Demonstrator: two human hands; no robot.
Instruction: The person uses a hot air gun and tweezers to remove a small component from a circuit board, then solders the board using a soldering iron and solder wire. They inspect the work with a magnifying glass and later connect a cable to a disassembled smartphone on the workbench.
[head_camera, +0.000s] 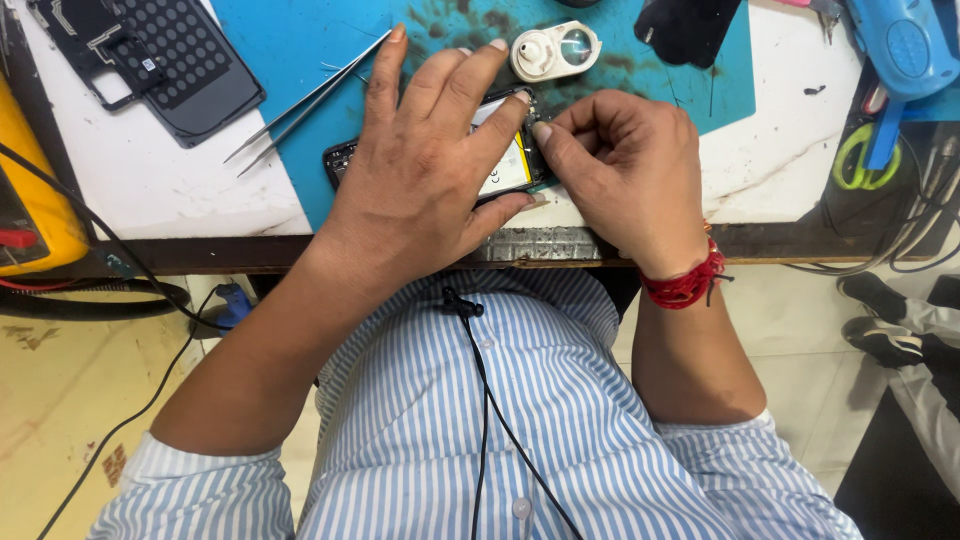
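phone: opened-up smartphone (505, 160), back off, lying flat on the blue mat (300, 50) right at the near edge of the bench. Mostly buried under the hands, so only the battery area and the dark left end peek out.

long axis: runs left-right across the view, roughly parallel to the bench edge, maybe tipped up a bit toward the right. Can't tell which end is the top, too much is covered.

left hand: left hand (420, 170) is spread flat over the phone, palm down, fingers fanned, thumb hooked along the near side. Looks like a pin-down hold to me, keeping the body from sliding while the other hand works.

right hand: right hand (620, 170) is curled tight at the phone's right end, thumb and fingertip pinched close together. Whether anything tiny sits in that pinch, I honestly can't tell.

tweezers: metal tweezers (310, 100) lie loose on the mat just left of the left hand, tips toward the near left, touching nothing.

loupe: small white magnifier-type thing (553, 50) sits just beyond the fingertips.

back cover: dark back panel (160, 60) is parked well off to the far left on the white tabletop (150, 180), probably just out of the way.

other stuff: yellow meter (30, 200) at the left edge, blue tool (905, 50) and green-handled scissors (860, 160) off to the right.
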